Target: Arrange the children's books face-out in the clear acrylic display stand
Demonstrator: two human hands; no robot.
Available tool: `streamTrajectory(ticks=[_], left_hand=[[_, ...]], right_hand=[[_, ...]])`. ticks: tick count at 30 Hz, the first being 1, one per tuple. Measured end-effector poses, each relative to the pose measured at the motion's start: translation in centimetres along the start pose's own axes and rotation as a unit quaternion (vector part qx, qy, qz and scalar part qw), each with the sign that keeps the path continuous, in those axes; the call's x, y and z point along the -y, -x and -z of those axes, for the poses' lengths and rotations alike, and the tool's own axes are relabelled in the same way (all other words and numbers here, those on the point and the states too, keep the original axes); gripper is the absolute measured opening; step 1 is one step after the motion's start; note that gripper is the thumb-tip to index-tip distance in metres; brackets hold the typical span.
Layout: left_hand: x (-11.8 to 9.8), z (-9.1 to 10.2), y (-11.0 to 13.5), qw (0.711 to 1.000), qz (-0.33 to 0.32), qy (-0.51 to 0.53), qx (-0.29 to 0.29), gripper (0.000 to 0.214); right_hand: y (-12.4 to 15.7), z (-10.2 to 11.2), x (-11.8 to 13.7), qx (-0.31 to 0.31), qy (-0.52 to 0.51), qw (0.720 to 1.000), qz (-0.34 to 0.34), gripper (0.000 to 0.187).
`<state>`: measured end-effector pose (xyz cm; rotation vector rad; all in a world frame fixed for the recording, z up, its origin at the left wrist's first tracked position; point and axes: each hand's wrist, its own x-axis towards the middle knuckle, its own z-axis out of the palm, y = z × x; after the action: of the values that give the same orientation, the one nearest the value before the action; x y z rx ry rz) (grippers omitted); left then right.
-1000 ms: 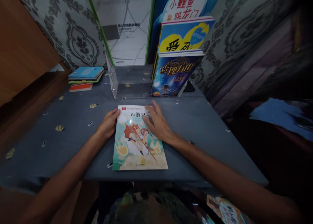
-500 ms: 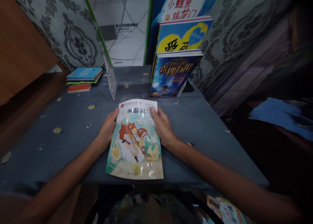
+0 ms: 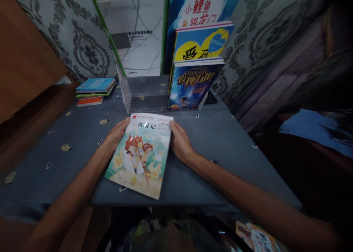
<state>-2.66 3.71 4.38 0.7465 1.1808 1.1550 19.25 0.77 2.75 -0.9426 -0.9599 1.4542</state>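
A thin picture book (image 3: 139, 154) with a cartoon figure and Chinese title is raised off the dark grey tablecloth (image 3: 220, 145), its near end tilted up and skewed to the left. My left hand (image 3: 116, 134) grips its left edge near the top. My right hand (image 3: 179, 143) grips the right edge near the top, thumb on the cover. Just beyond stands a clear acrylic book stand (image 3: 129, 94), its left part bare.
The stand's right side holds upright books: a dark blue one (image 3: 191, 85), a yellow-and-blue one (image 3: 202, 42), a larger blue one (image 3: 202, 4) behind. A white booklet (image 3: 138, 35) leans at the back. A low pile of thin books (image 3: 95, 90) lies at the far left.
The book lay flat under both hands a second ago. Both hands took it by its side edges and lifted it, and its near end has swung left.
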Motion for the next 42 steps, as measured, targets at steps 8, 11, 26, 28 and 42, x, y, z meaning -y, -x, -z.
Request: streamTrajectory(ticks=[8,11,26,28,42], left_hand=[[-2.9,1.0,-2.6,0.939,-0.061,-0.338,0.019,0.026],[-3.3,-0.4,-1.9,0.8,-0.193,-0.568,-0.017,0.025],[2.9,-5.3,3.7,0.546,-0.403,-0.712,0.178,0.054],[2.6,-5.5,3.7,0.536,-0.395,-0.724,0.181,0.055],[2.4,-5.3,7.6,0.538,-0.366,-0.747,0.138,0.051]], right_hand=[[-0.9,1.6,-0.1,0.055,0.134,0.989,0.029,0.02],[-1.6,2.4,-0.2,0.054,0.274,0.956,0.09,0.01],[-2.6,4.5,0.8,0.034,0.362,0.916,0.169,0.026],[-2.3,4.2,1.0,0.043,0.367,0.913,0.176,0.026],[-1.7,4.1,1.2,0.071,0.416,0.882,0.21,0.026]])
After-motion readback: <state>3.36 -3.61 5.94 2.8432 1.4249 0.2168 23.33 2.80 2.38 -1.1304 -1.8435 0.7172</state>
